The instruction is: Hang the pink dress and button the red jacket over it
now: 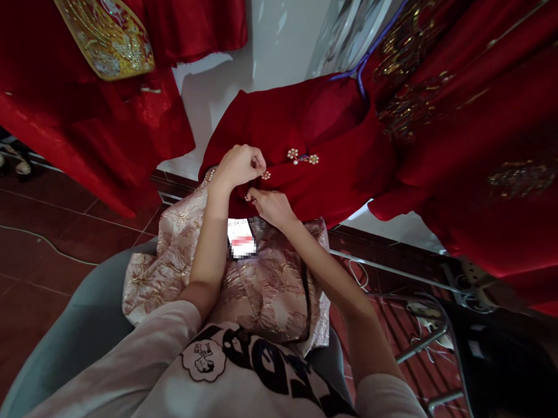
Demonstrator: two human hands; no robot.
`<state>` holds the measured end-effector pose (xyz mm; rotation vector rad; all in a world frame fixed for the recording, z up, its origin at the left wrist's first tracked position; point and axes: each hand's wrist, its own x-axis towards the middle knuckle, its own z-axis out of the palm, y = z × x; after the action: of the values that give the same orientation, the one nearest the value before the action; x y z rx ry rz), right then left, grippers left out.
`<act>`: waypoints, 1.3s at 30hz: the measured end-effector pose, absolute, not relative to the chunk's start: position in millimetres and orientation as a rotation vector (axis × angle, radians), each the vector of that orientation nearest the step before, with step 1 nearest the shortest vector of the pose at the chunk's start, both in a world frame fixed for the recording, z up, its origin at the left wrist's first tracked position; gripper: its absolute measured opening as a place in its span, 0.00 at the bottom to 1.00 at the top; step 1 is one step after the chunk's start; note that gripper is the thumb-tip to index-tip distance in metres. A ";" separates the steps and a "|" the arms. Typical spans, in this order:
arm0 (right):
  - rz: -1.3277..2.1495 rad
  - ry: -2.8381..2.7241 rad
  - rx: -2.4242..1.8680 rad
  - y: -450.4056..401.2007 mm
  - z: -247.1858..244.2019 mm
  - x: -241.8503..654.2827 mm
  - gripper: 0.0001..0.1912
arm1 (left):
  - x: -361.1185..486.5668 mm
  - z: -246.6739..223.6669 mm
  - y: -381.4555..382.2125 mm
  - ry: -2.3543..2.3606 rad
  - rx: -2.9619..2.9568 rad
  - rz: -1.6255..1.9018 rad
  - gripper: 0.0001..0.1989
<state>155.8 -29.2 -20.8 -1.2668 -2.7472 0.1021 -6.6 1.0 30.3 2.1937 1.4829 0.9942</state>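
Observation:
A deep red garment [340,168] lies across my lap and reaches up to a purple hanger [359,71] at its neck. Two flower-shaped pearl buttons [303,156] sit on its chest, joined by a small loop. Another pearl flower button [265,175] is beside my left fingertips. My left hand [240,165] is closed in a pinch over the cloth; what it holds is too small to make out. Just below, my right hand [272,207] pinches at the red garment's edge, with tiny pale beads at its fingertips.
A lit phone [241,238] rests on pink floral brocade cloth [266,288] over my lap. I sit on a grey chair [84,317]. Red embroidered garments [486,119] hang on both sides. A metal rack [421,351] stands at right; a cable [37,235] crosses the tiled floor.

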 end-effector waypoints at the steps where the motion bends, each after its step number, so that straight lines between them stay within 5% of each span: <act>1: 0.099 -2.746 -1.268 -29.0 -20.6 155.8 0.17 | -6.3 30.8 0.6 1.483 2.196 0.985 0.08; 17: 0.293 -2.500 -1.535 -38.8 -10.6 153.3 0.24 | -6.3 28.9 3.1 1.425 2.222 0.935 0.08; 25: 0.789 -2.298 -1.433 -84.1 12.6 181.1 0.04 | -4.5 37.5 -7.0 0.953 2.044 0.633 0.02; 33: 0.101 -1.642 -1.219 -97.5 -13.9 200.4 0.28 | 19.8 59.2 -28.2 0.493 1.994 0.451 0.12; 39: 0.272 -1.764 -1.177 -86.5 -3.0 238.3 0.21 | 50.8 48.1 -22.4 0.564 2.063 0.668 0.12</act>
<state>238.3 -86.5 -3.0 -1.1769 -1.7635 0.2719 50.8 -22.4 48.1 2.0629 0.5642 0.6684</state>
